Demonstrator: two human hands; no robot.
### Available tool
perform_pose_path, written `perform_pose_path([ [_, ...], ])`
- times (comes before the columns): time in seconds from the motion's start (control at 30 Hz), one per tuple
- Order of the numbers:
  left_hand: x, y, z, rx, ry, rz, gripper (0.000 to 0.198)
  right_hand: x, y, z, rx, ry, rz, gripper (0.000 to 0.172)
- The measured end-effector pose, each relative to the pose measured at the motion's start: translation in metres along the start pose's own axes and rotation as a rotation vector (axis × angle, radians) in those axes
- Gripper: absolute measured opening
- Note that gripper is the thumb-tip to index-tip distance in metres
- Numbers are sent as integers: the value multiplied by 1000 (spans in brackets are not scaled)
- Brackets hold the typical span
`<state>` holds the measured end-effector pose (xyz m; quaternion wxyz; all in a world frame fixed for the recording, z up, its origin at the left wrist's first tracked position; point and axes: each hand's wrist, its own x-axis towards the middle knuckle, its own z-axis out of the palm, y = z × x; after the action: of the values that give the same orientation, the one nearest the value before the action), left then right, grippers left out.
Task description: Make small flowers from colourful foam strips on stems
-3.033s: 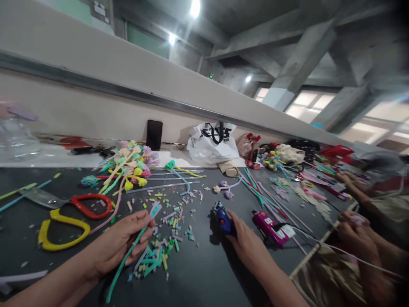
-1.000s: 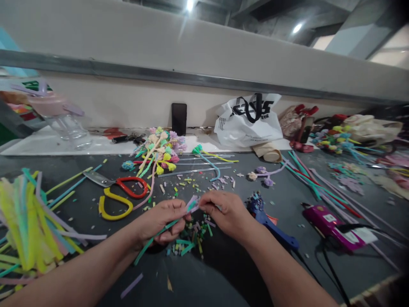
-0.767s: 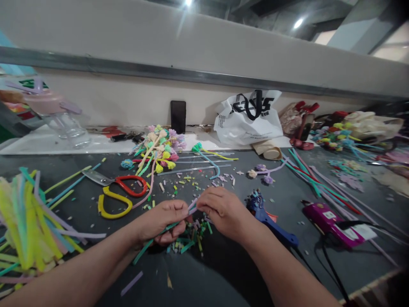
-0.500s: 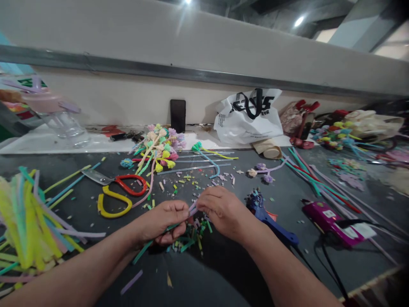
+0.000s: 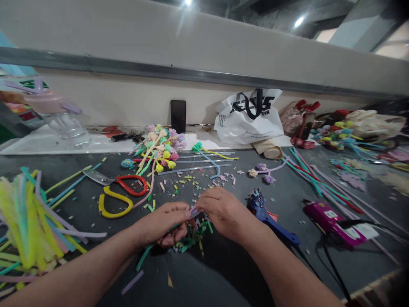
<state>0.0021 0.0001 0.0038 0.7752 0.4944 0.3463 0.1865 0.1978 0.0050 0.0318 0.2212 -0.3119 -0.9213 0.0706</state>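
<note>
My left hand point(image 5: 171, 224) and my right hand point(image 5: 219, 209) meet near the middle of the dark table. Between their fingertips runs a light purple pipe cleaner point(image 5: 193, 209), pinched from both sides. A green pipe cleaner point(image 5: 143, 258) sticks out below my left hand; whether that hand holds it or it lies on the table I cannot tell. Beneath the hands lies a heap of cut pipe-cleaner bits point(image 5: 200, 232), mostly green and purple. Right of my right hand rests a blue glue gun point(image 5: 275, 226).
Scissors point(image 5: 116, 194) with red and yellow handles lie left, beside many loose pipe cleaners point(image 5: 28, 221). Behind are a bunch of pipe-cleaner flowers point(image 5: 162, 149), a phone point(image 5: 178, 116) and a white bag point(image 5: 249, 121). A magenta device point(image 5: 332, 224) with black cables lies right.
Both hands stay close together on the purple pipe cleaner, with only slight finger movement. The green pipe cleaner below my left hand has shifted a little. Nothing else has visibly moved.
</note>
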Motion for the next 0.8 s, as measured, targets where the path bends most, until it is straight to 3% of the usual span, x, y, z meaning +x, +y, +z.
perform_pose_path([
  [0.37,1,-1,3,34,49,18,20,2,0,-2,59,11,21,21],
  [0.47,3,-3,4,18,54,42,21,3,1,-9,227,102,116,13],
  [0.53,4,-4,4,11,58,47,23,4,3,-14,327,136,261,13],
  [0.63,5,-5,5,22,68,44,23,2,8,-13,480,24,467,28],
  [0.8,5,-5,6,50,83,51,24,-2,15,2,855,-151,583,32],
])
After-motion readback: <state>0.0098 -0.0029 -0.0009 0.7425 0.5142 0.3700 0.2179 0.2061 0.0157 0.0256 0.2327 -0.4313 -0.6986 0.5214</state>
